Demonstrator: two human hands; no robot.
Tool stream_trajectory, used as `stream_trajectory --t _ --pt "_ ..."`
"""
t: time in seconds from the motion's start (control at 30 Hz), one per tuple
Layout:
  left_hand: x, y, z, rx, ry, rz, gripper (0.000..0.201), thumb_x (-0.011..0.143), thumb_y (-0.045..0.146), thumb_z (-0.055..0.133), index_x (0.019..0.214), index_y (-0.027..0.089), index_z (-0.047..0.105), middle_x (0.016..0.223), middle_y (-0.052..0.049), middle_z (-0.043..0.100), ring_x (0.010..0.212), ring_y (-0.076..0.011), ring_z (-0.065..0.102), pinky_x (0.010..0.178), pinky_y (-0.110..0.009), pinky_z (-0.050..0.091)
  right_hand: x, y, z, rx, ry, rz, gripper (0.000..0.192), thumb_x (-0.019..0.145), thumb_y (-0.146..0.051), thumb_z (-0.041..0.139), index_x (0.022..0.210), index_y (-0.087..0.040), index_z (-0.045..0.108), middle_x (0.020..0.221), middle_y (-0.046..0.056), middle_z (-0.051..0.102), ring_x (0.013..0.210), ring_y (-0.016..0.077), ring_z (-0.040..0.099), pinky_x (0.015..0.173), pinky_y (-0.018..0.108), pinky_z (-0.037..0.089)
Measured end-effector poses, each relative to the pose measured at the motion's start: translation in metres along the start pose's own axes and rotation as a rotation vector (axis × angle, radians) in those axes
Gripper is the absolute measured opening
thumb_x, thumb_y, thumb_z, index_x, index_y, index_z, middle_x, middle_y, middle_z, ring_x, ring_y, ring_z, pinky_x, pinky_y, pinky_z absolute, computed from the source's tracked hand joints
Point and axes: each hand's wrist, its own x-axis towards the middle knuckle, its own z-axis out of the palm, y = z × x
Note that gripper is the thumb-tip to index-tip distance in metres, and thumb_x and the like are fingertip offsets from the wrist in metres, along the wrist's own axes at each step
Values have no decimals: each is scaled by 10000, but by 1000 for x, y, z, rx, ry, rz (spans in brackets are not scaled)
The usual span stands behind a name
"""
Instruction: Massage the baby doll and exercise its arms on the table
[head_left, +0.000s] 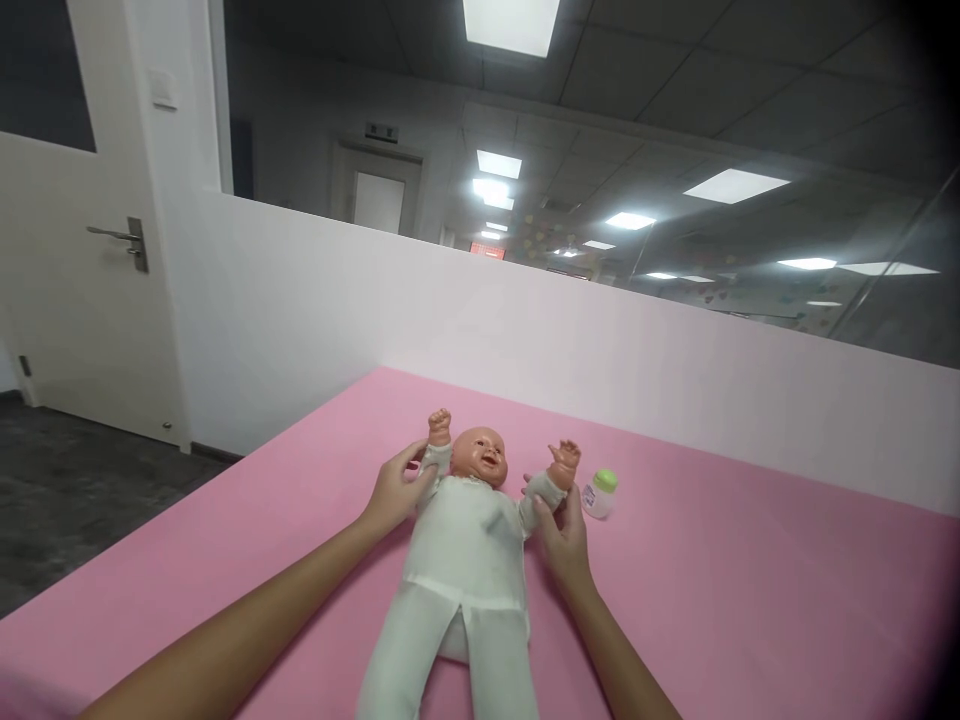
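Observation:
A baby doll [469, 540] in pale cloth clothes lies on its back, its head toward the far side and its legs running off the bottom of the view. Its two arms are raised beside its head. My left hand [400, 488] is closed around the doll's sleeved arm on the left. On the other side, my right hand [562, 535] grips the doll's other sleeved arm just below its wrist. Close to the right of that hand stands a small clear jar [600, 496] with a green lid.
The doll lies on a pink tabletop [720, 600]. A low white wall [525, 330] with glass above it borders the far edge. To the left are a door [82, 250] with a metal handle and a dark floor [52, 490].

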Motion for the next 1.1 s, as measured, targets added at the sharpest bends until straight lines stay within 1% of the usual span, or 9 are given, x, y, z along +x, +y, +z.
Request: stream_trajectory --t 0.07,0.17,0.27,0.5,0.6,0.7,0.87,1.0,1.1 --pt "0 -2 0 1 4 5 389 839 255 626 1213 234 727 1163 -59 748 1056 -263 658 898 -340 494 1 -2 0 -15 -2 3 536 885 -366 671 1397 -269 546 1326 120 687 1185 310 654 976 470 536" --pt "-1 -9 3 33 -53 58 394 796 172 604 1146 251 764 1172 -74 718 1102 -267 639 851 -320 509 1 -8 -1 -121 -107 -24 417 886 -317 654 1300 -273 661 1346 95 680 1239 316 619 1042 479 491" --pt "-3 -14 5 57 -80 90 420 777 121 567 1123 254 765 1156 -71 709 1109 -259 636 853 -318 504 0 -11 1 -180 -190 -76 386 896 -283 630 1277 -283 690 1361 73 671 1284 307 583 1081 464 457" --pt "0 -11 4 -17 1 -75 319 867 305 624 1154 216 732 1150 -60 756 1011 -257 676 858 -338 489 0 -1 -1 -164 -67 12 320 904 -350 632 1199 -239 688 1089 65 737 956 264 661 814 368 528" --pt "0 -11 3 -29 -4 -56 307 820 287 649 1101 214 749 1121 -66 751 993 -253 670 818 -320 492 2 0 -2 -189 -121 -62 284 885 -286 628 1152 -248 715 1163 71 720 1070 277 642 903 384 515" --pt "-2 -12 4 6 -61 41 309 762 182 629 1040 221 757 1105 -69 730 1034 -248 652 841 -313 489 2 -3 -1 -222 -180 -128 318 851 -216 614 1143 -258 733 1251 75 693 1183 292 606 1005 408 480" --pt "-3 -14 6 36 -56 20 341 815 166 584 1130 228 703 1128 -47 721 1003 -228 652 832 -316 479 0 -2 -1 -196 -152 2 294 916 -356 632 1183 -241 684 1125 66 723 1018 267 648 853 361 521" --pt "-2 -12 5 10 -4 -51 236 920 276 553 1132 226 643 1071 -33 709 906 -204 648 765 -303 483 1 4 -4 -183 -80 27 220 930 -425 631 995 -219 669 859 18 680 798 211 614 714 306 500" --pt "-2 -12 4 52 -6 2 206 881 230 570 1066 227 661 1048 -35 682 932 -207 638 777 -300 483 2 4 -5 -197 -129 -14 203 925 -361 618 1066 -234 691 981 43 712 909 236 643 791 335 523"
